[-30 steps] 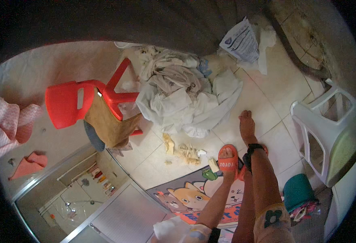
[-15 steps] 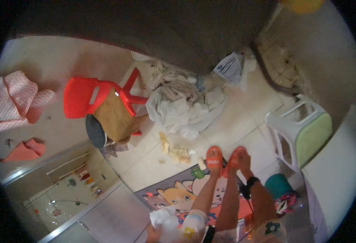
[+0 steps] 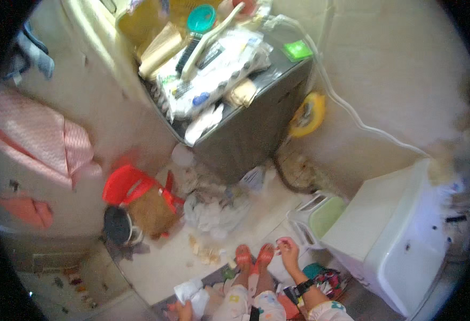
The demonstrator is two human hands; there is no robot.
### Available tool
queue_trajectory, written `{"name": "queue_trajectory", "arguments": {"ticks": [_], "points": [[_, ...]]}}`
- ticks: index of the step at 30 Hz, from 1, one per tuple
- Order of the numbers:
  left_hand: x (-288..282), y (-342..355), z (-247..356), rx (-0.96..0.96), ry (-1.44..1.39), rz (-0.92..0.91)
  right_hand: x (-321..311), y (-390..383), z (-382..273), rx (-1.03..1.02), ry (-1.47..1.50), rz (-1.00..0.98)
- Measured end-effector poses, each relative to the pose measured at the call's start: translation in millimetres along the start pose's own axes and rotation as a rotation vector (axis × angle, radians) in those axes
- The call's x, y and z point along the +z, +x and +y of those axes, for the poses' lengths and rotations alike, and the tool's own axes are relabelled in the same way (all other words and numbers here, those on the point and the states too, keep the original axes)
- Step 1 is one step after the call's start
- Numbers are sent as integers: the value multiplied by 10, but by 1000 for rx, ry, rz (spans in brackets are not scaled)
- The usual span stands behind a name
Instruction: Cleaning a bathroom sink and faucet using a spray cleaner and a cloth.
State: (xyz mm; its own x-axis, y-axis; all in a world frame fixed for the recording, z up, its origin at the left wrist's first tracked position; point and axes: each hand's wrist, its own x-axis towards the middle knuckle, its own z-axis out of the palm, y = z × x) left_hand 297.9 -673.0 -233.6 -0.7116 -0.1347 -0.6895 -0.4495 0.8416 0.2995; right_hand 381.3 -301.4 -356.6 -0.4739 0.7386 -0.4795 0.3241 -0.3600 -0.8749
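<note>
At the lower edge, my left hand (image 3: 183, 311) is closed around a crumpled white cloth (image 3: 189, 291), held beside my left thigh. Whether it is fabric or paper is hard to tell. My right hand (image 3: 287, 250) reaches forward past my knee, with a dark watch (image 3: 303, 288) on its wrist. Its fingers are loosely bent and apart, with nothing plain to see between them. A stool with a green seat (image 3: 326, 214) is the nearest thing to this hand. My feet, in red slippers (image 3: 243, 254), rest just left of it.
Ahead stands a dark washing machine (image 3: 245, 139) loaded with packets and a brush (image 3: 213, 40). Pale laundry (image 3: 216, 211) lies heaped on the floor by a red chair (image 3: 131, 184). Yellowish scraps (image 3: 204, 251) lie near my feet. A white cabinet (image 3: 384, 214) stands at right.
The view has tilted up, bringing the machine's top into sight. My right hand has lifted away from my right foot. My left hand still holds the white cloth.
</note>
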Motion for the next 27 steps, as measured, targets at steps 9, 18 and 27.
{"name": "queue_trajectory", "arguments": {"ticks": [9,18,27], "points": [[122,833,205,472,-802,-34,-47,-465,-2563,-402,224,-51],[49,1086,785,674,-623,218,-396,-696,-4866,-826,285,146],[-122,300,1750,626,-813,265,-853,-219,-6603,-1188,477,316]]}}
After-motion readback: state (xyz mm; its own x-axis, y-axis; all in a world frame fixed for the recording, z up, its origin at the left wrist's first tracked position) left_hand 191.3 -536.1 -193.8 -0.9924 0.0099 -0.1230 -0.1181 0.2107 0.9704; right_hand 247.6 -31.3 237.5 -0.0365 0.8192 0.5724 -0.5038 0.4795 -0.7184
